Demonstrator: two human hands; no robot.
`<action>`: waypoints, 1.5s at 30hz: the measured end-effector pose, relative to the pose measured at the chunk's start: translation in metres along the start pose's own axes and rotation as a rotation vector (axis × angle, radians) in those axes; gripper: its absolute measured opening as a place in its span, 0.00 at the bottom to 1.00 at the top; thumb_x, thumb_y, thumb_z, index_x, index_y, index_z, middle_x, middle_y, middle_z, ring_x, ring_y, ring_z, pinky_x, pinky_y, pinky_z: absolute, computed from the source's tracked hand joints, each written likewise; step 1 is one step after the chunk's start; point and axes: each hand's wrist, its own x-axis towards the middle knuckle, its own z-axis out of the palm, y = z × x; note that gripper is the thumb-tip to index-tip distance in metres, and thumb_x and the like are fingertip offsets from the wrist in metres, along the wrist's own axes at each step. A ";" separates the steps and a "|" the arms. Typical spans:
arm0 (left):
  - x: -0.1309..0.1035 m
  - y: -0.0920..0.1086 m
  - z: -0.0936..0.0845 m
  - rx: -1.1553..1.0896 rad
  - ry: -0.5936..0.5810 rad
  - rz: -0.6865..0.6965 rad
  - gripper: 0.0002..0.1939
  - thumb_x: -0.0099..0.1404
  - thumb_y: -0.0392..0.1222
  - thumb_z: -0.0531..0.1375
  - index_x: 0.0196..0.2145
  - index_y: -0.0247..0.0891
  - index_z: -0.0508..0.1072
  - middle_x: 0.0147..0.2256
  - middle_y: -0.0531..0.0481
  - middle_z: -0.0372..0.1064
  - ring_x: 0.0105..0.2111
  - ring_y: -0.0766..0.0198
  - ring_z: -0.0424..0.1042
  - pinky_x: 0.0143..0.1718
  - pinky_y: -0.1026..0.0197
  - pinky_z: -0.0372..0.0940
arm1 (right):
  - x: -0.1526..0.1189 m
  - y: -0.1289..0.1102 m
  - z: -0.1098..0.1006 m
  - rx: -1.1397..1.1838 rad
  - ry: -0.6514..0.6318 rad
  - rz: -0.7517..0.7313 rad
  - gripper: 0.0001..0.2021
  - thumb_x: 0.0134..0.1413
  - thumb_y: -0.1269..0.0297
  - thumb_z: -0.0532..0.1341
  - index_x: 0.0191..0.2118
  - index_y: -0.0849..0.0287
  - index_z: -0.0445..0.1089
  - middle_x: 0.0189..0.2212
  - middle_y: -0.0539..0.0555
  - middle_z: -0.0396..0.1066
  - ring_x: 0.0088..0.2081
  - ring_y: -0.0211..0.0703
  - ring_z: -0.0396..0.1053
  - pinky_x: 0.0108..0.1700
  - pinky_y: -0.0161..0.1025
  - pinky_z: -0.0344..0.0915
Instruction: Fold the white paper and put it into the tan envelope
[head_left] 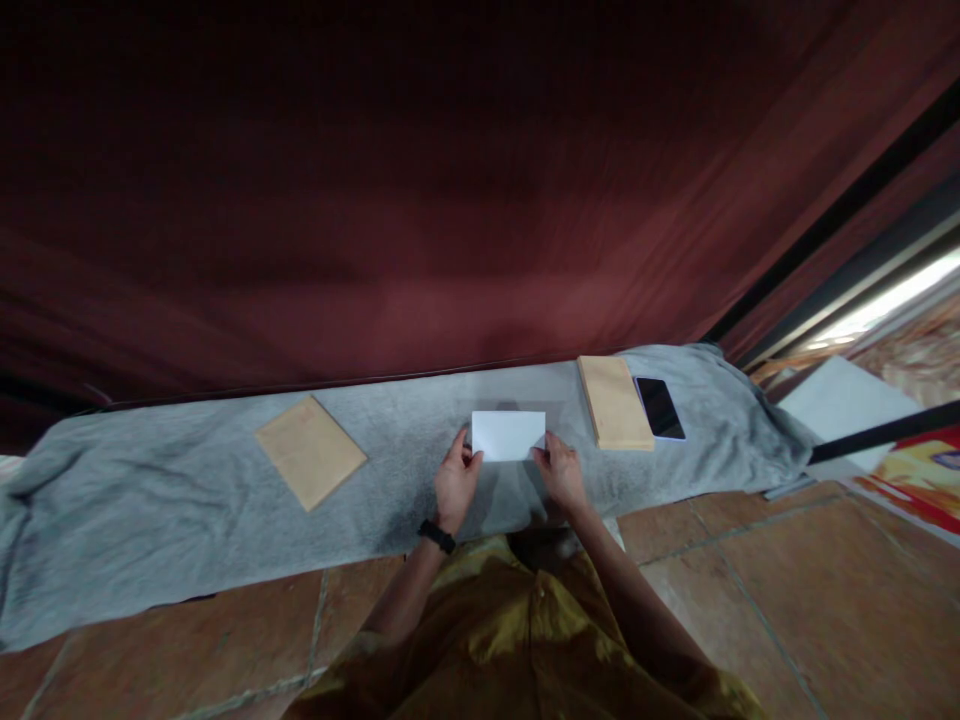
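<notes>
A white sheet of paper (508, 436), a wide rectangle that looks folded, is held level between my two hands above the grey cloth. My left hand (456, 482) pinches its left edge, thumb on top. At the right edge my right hand (561, 470) grips it the same way; fingers of both hands are partly hidden behind the paper. To the right lies a stack of brown envelopes (615, 402). A single brown envelope (311, 452) rests at an angle on the left.
A grey cloth (202, 480) covers the long narrow surface. Beside the stack lies a phone (660, 408) with a dark screen. A dark red panel (465, 250) rises along the far edge. White sheets (847, 400) and a red-yellow printed package (926, 478) are at the right.
</notes>
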 end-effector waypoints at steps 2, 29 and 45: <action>0.002 0.002 0.001 0.067 -0.004 -0.025 0.30 0.67 0.43 0.60 0.66 0.38 0.61 0.35 0.50 0.77 0.34 0.60 0.76 0.36 0.61 0.67 | 0.000 -0.002 0.004 -0.054 0.018 0.009 0.21 0.69 0.62 0.51 0.63 0.64 0.59 0.51 0.64 0.74 0.51 0.52 0.71 0.53 0.47 0.63; -0.019 0.023 0.058 0.537 -0.151 0.484 0.29 0.74 0.47 0.48 0.69 0.33 0.55 0.70 0.37 0.48 0.71 0.50 0.46 0.70 0.42 0.45 | 0.000 -0.014 0.006 -0.108 0.077 0.042 0.19 0.71 0.62 0.50 0.60 0.63 0.66 0.49 0.63 0.73 0.49 0.52 0.70 0.52 0.47 0.61; -0.013 0.008 0.047 0.628 -0.090 0.361 0.31 0.74 0.43 0.42 0.70 0.25 0.51 0.70 0.36 0.48 0.71 0.54 0.46 0.70 0.46 0.47 | -0.002 -0.009 0.028 -0.181 0.050 -0.223 0.26 0.73 0.58 0.46 0.69 0.66 0.56 0.68 0.63 0.56 0.68 0.54 0.55 0.68 0.54 0.51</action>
